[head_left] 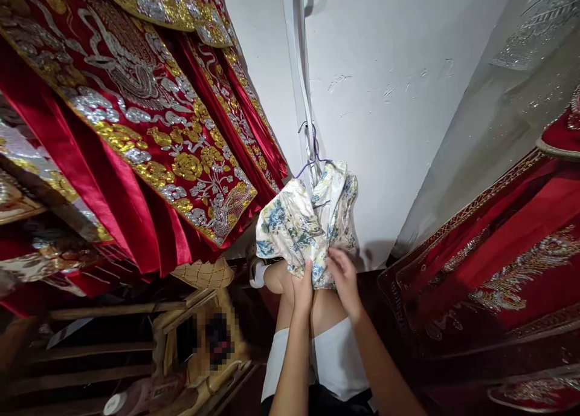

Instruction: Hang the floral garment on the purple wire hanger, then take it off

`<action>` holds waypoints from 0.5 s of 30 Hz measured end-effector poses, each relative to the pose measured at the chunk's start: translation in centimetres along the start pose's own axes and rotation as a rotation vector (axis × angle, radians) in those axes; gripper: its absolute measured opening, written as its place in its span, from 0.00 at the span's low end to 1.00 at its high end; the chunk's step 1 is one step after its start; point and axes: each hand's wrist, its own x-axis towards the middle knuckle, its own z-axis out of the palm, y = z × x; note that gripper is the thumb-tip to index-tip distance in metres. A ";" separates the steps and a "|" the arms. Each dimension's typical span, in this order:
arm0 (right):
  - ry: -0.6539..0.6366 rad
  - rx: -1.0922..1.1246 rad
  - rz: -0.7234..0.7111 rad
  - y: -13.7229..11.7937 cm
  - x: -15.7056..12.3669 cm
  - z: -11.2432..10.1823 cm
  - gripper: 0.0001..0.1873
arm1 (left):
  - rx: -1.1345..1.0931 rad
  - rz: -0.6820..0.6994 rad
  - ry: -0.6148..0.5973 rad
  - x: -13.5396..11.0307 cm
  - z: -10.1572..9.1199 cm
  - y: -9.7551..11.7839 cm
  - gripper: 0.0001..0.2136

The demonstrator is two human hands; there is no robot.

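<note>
A short white blouse with a blue and yellow flower print hangs on a purple hanger. The hanger's hook sits on a white strap or rail along the wall. My left hand grips the blouse near its lower edge, thumb on top and the other fingers hidden behind the cloth. At the front opening, my right hand pinches the fabric with thumb and fingers. The blouse's lower edge lies just above my knees.
Red embroidered garments hang close on the left. On the right are a red beaded dress and a clear plastic cover. A wooden chair and a bottle with a white cap stand at lower left. Behind is a white wall.
</note>
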 end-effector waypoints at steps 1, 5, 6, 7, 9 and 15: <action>-0.005 0.043 0.037 1.0 -0.7 0.6 0.22 | 0.008 -0.001 0.005 0.0 0.0 -0.1 0.34; 0.014 0.121 0.088 1.2 0.3 1.0 0.23 | 0.074 -0.078 -0.026 0.3 -1.2 0.5 0.34; 0.013 0.114 0.090 0.6 1.1 0.8 0.23 | 0.091 -0.106 -0.045 0.4 -1.6 0.9 0.34; -0.009 0.097 0.090 0.0 1.8 0.7 0.23 | 0.104 -0.129 -0.068 0.4 -2.1 1.2 0.34; -0.090 0.050 0.084 -0.8 3.0 0.7 0.22 | 0.108 -0.134 -0.095 0.3 -2.9 1.6 0.36; -0.153 -0.001 0.066 -0.6 2.9 1.0 0.21 | -0.068 -0.051 -0.073 0.2 -2.5 -0.3 0.45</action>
